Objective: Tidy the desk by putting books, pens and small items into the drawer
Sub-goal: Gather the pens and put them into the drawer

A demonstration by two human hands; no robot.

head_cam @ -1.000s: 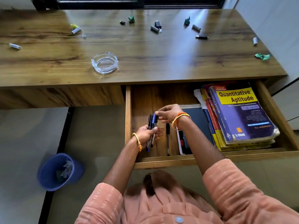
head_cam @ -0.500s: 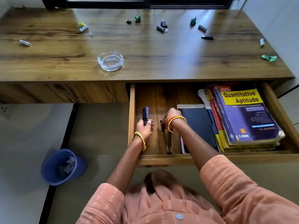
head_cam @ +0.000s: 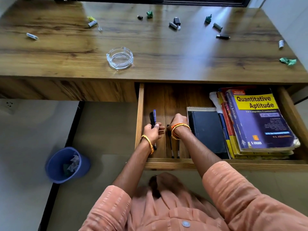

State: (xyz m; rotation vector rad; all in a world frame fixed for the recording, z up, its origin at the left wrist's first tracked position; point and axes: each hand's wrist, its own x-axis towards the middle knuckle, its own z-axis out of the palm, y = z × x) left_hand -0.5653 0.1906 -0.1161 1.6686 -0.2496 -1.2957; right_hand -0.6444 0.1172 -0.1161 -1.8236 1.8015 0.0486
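Left hand grips two pens mid-barrel, over the drawer floor left of the notebook. Right hand: fingers hidden, cannot tell. Pens look light, stiff, smooth; likely roll, so lay flat.

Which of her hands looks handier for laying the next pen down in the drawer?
Probably the left hand: it already grips the pens over bare drawer floor. The right hand rests by the pens already laid down.
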